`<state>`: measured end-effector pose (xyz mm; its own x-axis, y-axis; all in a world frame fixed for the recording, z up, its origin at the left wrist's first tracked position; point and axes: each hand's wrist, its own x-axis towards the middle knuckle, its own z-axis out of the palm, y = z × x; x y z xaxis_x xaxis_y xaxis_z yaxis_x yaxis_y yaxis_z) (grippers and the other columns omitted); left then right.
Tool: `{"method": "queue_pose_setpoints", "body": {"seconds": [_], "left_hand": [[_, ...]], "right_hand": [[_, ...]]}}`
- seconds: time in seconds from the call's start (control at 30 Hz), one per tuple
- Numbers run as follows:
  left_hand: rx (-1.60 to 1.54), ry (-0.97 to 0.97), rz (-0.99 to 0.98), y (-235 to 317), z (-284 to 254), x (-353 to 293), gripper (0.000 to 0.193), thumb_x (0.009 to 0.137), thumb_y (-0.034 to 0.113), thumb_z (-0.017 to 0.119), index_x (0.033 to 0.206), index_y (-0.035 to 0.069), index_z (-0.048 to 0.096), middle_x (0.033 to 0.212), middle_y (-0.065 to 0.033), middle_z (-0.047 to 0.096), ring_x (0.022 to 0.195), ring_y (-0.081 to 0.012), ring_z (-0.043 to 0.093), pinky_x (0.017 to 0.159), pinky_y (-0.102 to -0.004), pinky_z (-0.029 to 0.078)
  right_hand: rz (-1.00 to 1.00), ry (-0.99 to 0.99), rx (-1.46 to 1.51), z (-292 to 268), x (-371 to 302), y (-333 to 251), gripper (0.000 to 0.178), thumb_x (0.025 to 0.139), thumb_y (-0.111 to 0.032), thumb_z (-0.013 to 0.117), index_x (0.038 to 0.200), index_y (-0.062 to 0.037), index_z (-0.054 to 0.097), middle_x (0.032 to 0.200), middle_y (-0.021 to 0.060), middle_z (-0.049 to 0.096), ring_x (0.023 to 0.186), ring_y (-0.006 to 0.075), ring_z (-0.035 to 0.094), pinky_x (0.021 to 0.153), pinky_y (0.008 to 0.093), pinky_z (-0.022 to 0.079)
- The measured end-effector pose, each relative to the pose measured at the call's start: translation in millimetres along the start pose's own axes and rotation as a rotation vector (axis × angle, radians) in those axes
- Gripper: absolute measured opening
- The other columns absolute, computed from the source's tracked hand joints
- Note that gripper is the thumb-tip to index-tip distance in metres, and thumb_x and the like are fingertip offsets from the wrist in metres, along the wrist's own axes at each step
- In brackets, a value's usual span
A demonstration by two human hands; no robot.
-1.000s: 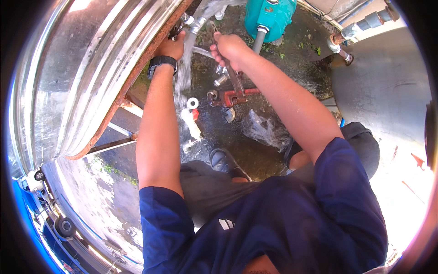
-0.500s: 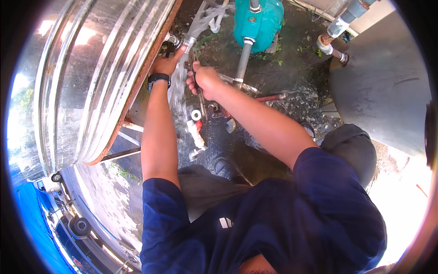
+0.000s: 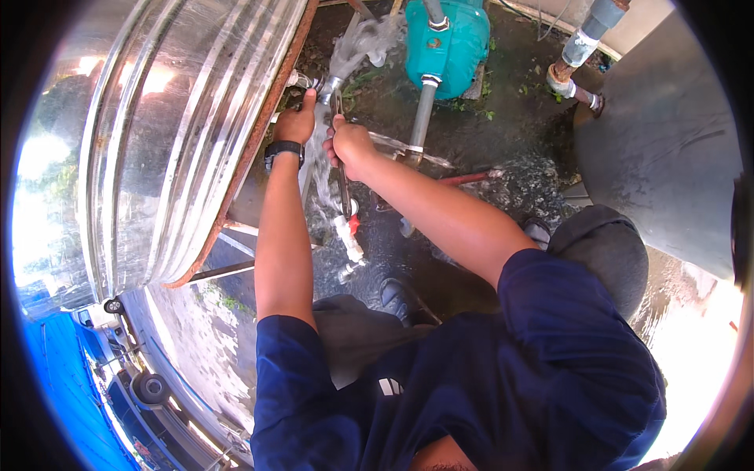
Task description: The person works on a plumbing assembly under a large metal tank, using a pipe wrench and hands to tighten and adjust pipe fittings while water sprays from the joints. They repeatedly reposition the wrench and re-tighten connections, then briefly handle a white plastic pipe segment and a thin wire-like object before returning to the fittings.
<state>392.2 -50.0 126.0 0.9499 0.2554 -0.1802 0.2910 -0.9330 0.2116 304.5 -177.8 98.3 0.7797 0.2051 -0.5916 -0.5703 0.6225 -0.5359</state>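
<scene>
Beside the rusty rim of a ribbed metal tank [image 3: 188,149], my left hand [image 3: 295,125] is closed with its thumb pointing up. What its curled fingers hold is hidden; a metal pipe fitting [image 3: 331,89] is close to the thumb. My right hand [image 3: 353,149] grips a long metal wrench [image 3: 344,193], whose upper end lies against or just beside that fitting. Water [image 3: 365,41] sprays out around the fitting and runs down past both hands. Below the wrench lies a white plastic valve [image 3: 347,240] with a red handle [image 3: 354,225], on the wet ground.
A teal metal vessel [image 3: 448,51] with a grey pipe [image 3: 422,118] stands at the far middle. A red-handled tool [image 3: 470,177] lies on the flooded ground. On the right is a large grey tank [image 3: 660,149]; my shoe [image 3: 397,298] is near the valve.
My left hand has shifted slightly down from the fitting, its fingers now more curled. The right hand still holds the wrench, whose lower end now overlaps the valve's top. The view has shifted slightly.
</scene>
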Motion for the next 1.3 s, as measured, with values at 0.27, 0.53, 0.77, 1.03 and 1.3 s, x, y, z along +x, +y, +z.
{"method": "queue_pose_setpoints", "body": {"seconds": [0.27,0.53,0.77,1.03,1.3], "left_hand": [[0.101,0.120,-0.046,-2.7,10.5,-8.2,0.120,0.083,0.093,0.021,0.112,-0.012,0.070,0.117,-0.0347,0.066,0.118,-0.0438,0.064,0.100,-0.0486,0.049],[0.043,0.065,-0.106,7.1,-9.0,-8.9,0.109,0.084,0.087,0.038,0.119,-0.012,0.067,0.122,-0.0365,0.063,0.122,-0.0461,0.060,0.105,-0.0479,0.046],[0.033,-0.012,-0.028,2.2,-4.0,-18.8,0.093,0.092,0.076,0.038,0.111,-0.008,0.072,0.119,-0.0332,0.066,0.117,-0.0445,0.063,0.101,-0.0483,0.048],[0.114,-0.026,-0.044,2.1,-6.6,-17.9,0.098,0.090,0.080,0.035,0.110,-0.008,0.072,0.117,-0.0334,0.066,0.116,-0.0440,0.064,0.099,-0.0478,0.049],[0.104,0.009,-0.056,15.1,-13.5,-39.0,0.093,0.094,0.075,0.033,0.104,-0.007,0.074,0.110,-0.0314,0.069,0.111,-0.0428,0.067,0.095,-0.0480,0.051]], "right_hand": [[-0.005,0.016,-0.045,2.4,-3.2,-2.7,0.042,0.107,-0.043,0.044,0.099,-0.0045,0.059,0.072,0.0057,0.059,0.055,0.0159,0.050,0.048,0.0327,0.040],[0.075,-0.033,0.173,13.8,4.3,20.5,0.035,0.108,-0.041,0.041,0.108,-0.0082,0.055,0.076,0.0054,0.058,0.060,0.0165,0.051,0.052,0.0357,0.043],[0.083,-0.102,0.286,5.9,15.5,43.1,0.032,0.106,-0.044,0.044,0.096,-0.0150,0.051,0.071,0.0002,0.049,0.058,0.0145,0.045,0.054,0.0353,0.039],[0.070,-0.137,0.413,9.7,19.8,39.7,0.032,0.106,-0.046,0.043,0.092,-0.0174,0.048,0.068,-0.0006,0.049,0.058,0.0150,0.045,0.058,0.0348,0.038],[0.094,-0.240,0.538,7.0,29.9,50.1,0.037,0.104,-0.050,0.044,0.091,-0.0168,0.049,0.069,-0.0001,0.050,0.059,0.0161,0.046,0.059,0.0354,0.038]]}}
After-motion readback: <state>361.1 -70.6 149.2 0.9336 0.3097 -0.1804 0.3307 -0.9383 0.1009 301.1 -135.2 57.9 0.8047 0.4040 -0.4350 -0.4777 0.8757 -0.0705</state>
